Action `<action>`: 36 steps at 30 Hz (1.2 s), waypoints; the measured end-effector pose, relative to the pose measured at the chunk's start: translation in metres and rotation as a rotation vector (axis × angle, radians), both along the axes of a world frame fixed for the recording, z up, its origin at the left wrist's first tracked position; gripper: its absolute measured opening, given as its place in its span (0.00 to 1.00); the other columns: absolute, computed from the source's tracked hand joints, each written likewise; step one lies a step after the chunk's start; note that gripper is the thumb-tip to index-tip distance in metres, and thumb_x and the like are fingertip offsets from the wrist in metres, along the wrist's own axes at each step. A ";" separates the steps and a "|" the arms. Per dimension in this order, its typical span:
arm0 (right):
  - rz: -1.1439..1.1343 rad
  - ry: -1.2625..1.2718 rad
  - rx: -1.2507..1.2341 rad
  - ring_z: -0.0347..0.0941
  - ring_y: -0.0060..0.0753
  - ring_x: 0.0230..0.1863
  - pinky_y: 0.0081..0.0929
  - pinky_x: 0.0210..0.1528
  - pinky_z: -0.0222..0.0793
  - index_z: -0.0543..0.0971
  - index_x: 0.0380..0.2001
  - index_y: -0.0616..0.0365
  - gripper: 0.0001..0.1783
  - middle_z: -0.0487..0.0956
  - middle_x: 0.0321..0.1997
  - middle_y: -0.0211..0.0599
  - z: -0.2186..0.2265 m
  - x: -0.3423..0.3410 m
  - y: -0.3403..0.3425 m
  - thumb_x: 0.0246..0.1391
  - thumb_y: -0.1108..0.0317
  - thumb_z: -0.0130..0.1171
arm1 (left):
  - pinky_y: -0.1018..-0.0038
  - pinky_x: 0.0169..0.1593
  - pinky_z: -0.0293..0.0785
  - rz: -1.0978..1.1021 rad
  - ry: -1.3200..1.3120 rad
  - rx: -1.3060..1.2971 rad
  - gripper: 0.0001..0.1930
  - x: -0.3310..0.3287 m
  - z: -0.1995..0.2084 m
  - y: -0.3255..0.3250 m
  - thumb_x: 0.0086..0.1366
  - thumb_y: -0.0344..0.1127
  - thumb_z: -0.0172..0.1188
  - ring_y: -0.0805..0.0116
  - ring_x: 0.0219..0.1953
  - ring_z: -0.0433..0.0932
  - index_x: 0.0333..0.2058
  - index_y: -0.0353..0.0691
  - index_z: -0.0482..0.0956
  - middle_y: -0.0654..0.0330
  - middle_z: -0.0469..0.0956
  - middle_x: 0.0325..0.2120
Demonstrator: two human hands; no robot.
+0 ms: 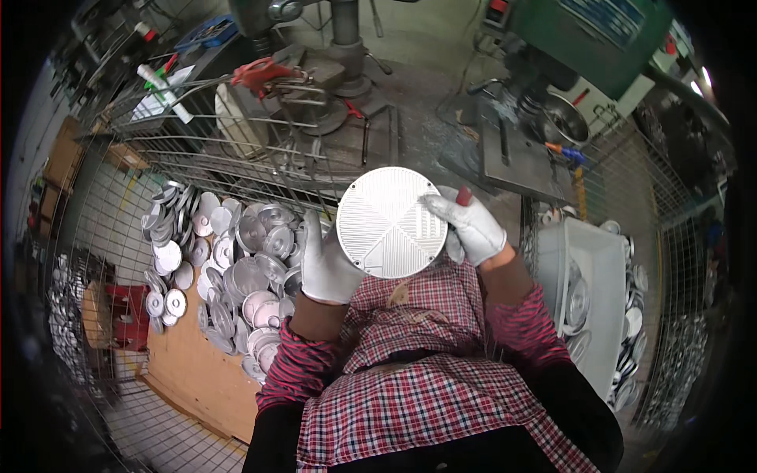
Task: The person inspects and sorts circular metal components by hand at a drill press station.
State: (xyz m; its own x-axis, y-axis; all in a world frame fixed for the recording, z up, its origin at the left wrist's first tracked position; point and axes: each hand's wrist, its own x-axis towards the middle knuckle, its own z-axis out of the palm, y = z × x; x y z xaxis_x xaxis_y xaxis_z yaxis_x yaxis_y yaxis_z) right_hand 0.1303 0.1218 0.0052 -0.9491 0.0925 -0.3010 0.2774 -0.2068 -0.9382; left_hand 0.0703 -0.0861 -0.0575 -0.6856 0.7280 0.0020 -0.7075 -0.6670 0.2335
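Note:
A round silvery metal disc (386, 206) is held up in front of my chest, its ribbed face, divided into wedge-shaped sections, turned toward me. Small holes sit near its rim. My right hand (476, 227), in a white glove with a reddish patch at one finger, grips the disc's right edge, a digit lying over the face. Against the lower left edge is my left hand (327, 268), also white-gloved. Its thumb points up, apart from the disc, and its other fingers are hidden behind the metal.
Many loose metal discs (251, 277) are heaped on a brown board (189, 359) inside a wire cage (126, 244) at left. At right stands a grey plastic bin (593, 315) with more discs. Ahead are a green machine (583, 39), a metal bowl (564, 120) and red-handled pliers (356, 110).

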 end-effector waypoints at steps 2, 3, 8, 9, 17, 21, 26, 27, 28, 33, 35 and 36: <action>0.002 -0.080 0.003 0.58 0.14 0.05 0.13 0.05 0.50 0.75 0.37 0.64 0.19 0.74 0.17 0.28 -0.010 0.000 0.013 0.56 0.56 0.56 | 0.58 0.63 0.53 0.008 0.011 -0.086 0.39 -0.005 -0.008 0.012 0.64 0.64 0.40 0.52 0.61 0.59 0.62 0.37 0.55 0.50 0.60 0.60; 0.003 -0.079 -0.006 0.58 0.14 0.05 0.13 0.05 0.50 0.75 0.37 0.64 0.19 0.74 0.17 0.28 -0.011 0.001 0.014 0.56 0.56 0.56 | 0.58 0.62 0.54 0.033 0.021 -0.162 0.37 -0.009 -0.011 0.016 0.65 0.63 0.38 0.52 0.61 0.60 0.61 0.37 0.56 0.51 0.61 0.59; -0.065 0.041 -0.068 0.57 0.14 0.06 0.15 0.06 0.51 0.76 0.38 0.64 0.18 0.75 0.20 0.29 -0.010 0.007 0.011 0.55 0.58 0.57 | 0.56 0.61 0.57 -0.018 -0.026 -0.174 0.34 -0.006 -0.002 0.023 0.67 0.61 0.36 0.52 0.60 0.62 0.60 0.38 0.58 0.52 0.62 0.59; -0.060 0.064 0.153 0.66 0.14 0.15 0.16 0.11 0.59 0.75 0.39 0.65 0.17 0.77 0.26 0.30 -0.003 0.013 0.008 0.57 0.60 0.55 | 0.53 0.61 0.56 -0.017 -0.035 -0.187 0.35 -0.006 -0.004 0.023 0.66 0.62 0.36 0.52 0.61 0.61 0.61 0.39 0.56 0.52 0.61 0.60; 0.365 0.772 1.625 0.76 0.31 0.31 0.22 0.23 0.74 0.75 0.42 0.42 0.19 0.74 0.47 0.32 -0.026 0.037 -0.012 0.42 0.68 0.54 | 0.51 0.60 0.60 0.084 -0.145 -0.073 0.40 0.005 -0.006 0.031 0.62 0.69 0.32 0.49 0.58 0.65 0.59 0.40 0.61 0.49 0.65 0.56; 0.186 0.823 1.417 0.78 0.36 0.30 0.25 0.24 0.76 0.76 0.42 0.45 0.20 0.74 0.47 0.42 -0.035 0.038 -0.011 0.40 0.72 0.58 | 0.53 0.59 0.63 0.112 -0.160 -0.013 0.36 0.006 -0.016 0.028 0.65 0.64 0.34 0.49 0.56 0.66 0.58 0.39 0.63 0.48 0.66 0.55; 0.003 0.910 1.309 0.79 0.44 0.33 0.28 0.28 0.77 0.78 0.39 0.51 0.21 0.73 0.47 0.48 -0.054 0.045 -0.008 0.36 0.75 0.66 | 0.53 0.57 0.65 0.136 -0.216 -0.027 0.32 0.000 -0.025 0.024 0.67 0.59 0.35 0.51 0.55 0.68 0.56 0.38 0.64 0.49 0.68 0.54; -0.023 0.879 1.238 0.79 0.45 0.37 0.27 0.32 0.78 0.78 0.37 0.53 0.19 0.73 0.47 0.50 -0.058 0.045 -0.006 0.37 0.76 0.67 | 0.53 0.58 0.65 0.132 -0.204 -0.039 0.33 -0.002 -0.027 0.024 0.66 0.61 0.34 0.50 0.55 0.68 0.57 0.39 0.63 0.49 0.67 0.55; -0.014 0.880 1.240 0.79 0.45 0.37 0.27 0.32 0.78 0.78 0.37 0.53 0.19 0.73 0.47 0.50 -0.061 0.046 -0.003 0.37 0.76 0.67 | 0.52 0.58 0.64 0.127 -0.192 -0.049 0.34 -0.002 -0.028 0.024 0.66 0.62 0.34 0.49 0.55 0.67 0.57 0.40 0.63 0.49 0.66 0.55; -0.264 0.822 1.241 0.77 0.46 0.42 0.29 0.42 0.76 0.76 0.42 0.55 0.23 0.70 0.50 0.55 -0.062 0.055 0.011 0.39 0.80 0.67 | 0.50 0.58 0.63 0.121 -0.240 0.014 0.33 -0.001 -0.022 0.024 0.66 0.61 0.33 0.49 0.56 0.66 0.57 0.40 0.63 0.49 0.66 0.56; -0.262 0.739 1.240 0.77 0.45 0.43 0.30 0.42 0.75 0.74 0.45 0.54 0.26 0.67 0.54 0.54 -0.062 0.061 0.015 0.39 0.82 0.65 | 0.50 0.58 0.63 0.162 -0.238 -0.024 0.34 -0.001 -0.028 0.026 0.66 0.61 0.32 0.49 0.56 0.66 0.57 0.40 0.63 0.49 0.65 0.56; -0.286 0.720 1.261 0.77 0.45 0.43 0.30 0.42 0.75 0.74 0.45 0.54 0.26 0.67 0.54 0.54 -0.060 0.065 0.016 0.39 0.82 0.65 | 0.50 0.58 0.63 0.127 -0.238 -0.020 0.34 0.000 -0.028 0.028 0.66 0.61 0.32 0.49 0.56 0.66 0.57 0.40 0.63 0.49 0.65 0.56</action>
